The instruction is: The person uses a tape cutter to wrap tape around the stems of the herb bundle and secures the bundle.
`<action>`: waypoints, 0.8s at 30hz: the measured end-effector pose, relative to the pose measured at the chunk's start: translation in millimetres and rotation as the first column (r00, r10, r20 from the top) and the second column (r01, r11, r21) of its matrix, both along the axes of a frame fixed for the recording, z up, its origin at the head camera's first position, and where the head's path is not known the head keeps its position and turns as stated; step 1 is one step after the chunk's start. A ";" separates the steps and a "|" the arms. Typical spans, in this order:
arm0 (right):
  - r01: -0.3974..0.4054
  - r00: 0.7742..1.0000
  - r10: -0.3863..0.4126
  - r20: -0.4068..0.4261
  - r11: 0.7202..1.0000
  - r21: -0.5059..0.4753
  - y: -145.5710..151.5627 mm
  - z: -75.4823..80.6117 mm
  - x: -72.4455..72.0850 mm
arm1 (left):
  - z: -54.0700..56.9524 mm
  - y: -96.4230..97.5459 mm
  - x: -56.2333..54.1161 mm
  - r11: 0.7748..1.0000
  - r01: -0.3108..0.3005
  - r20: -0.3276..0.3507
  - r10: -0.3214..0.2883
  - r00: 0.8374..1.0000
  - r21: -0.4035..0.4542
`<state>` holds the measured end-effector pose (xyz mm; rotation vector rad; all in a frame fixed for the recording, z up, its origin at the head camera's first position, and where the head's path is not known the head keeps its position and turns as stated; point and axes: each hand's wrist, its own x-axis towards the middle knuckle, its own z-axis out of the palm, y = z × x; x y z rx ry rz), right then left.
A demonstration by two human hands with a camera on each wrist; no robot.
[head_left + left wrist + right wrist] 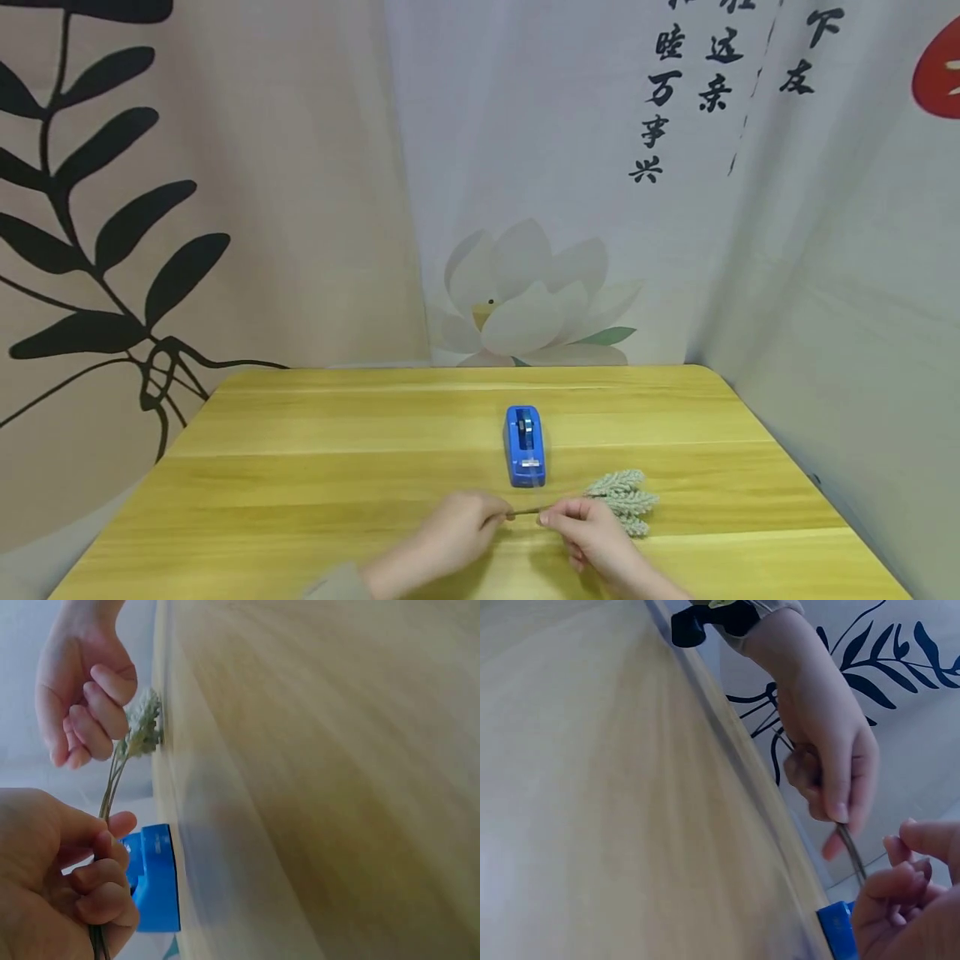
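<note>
My left hand (467, 527) grips the thin brown stems (112, 784) of a bunch of pale green sprigs (628, 500), its fingers curled round them. The leafy heads point to the right, partly behind my right hand (592, 533). That hand has thumb and forefinger tips together beside the stems; in the left wrist view (90, 697) it stands apart from them, other fingers curled. A faint clear strip of tape (537, 493) runs from the blue tape dispenser (525, 446) down to these fingertips. The dispenser stands just beyond both hands.
The wooden table (337, 467) has rounded far corners. Behind it hangs a pale curtain (315, 208) printed with dark leaves, a lotus and writing. Another stretch of curtain runs along the right side. A dark band-like device (705, 622) sits on the left wrist.
</note>
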<state>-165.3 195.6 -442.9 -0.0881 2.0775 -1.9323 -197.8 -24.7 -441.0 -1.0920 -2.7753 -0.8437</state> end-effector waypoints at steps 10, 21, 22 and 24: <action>0.017 1.000 -0.016 0.023 1.000 -0.018 -2.0 -9.3 4.0 | -1.3 9.6 3.8 0.999 -0.003 0.049 0.000 0.999 0.050; 0.073 0.997 -0.073 0.026 0.997 -0.003 -5.5 -13.6 5.7 | 0.8 9.4 7.0 0.995 -0.016 0.121 0.003 0.993 0.102; 0.076 0.997 -0.076 0.028 0.997 0.001 -5.7 -14.0 6.0 | 0.7 9.3 7.1 0.995 -0.019 0.122 0.007 0.993 0.100; 0.081 0.996 -0.081 0.035 0.997 0.005 -5.9 -14.6 6.4 | 0.3 9.3 7.1 0.995 -0.024 0.119 0.013 0.993 0.094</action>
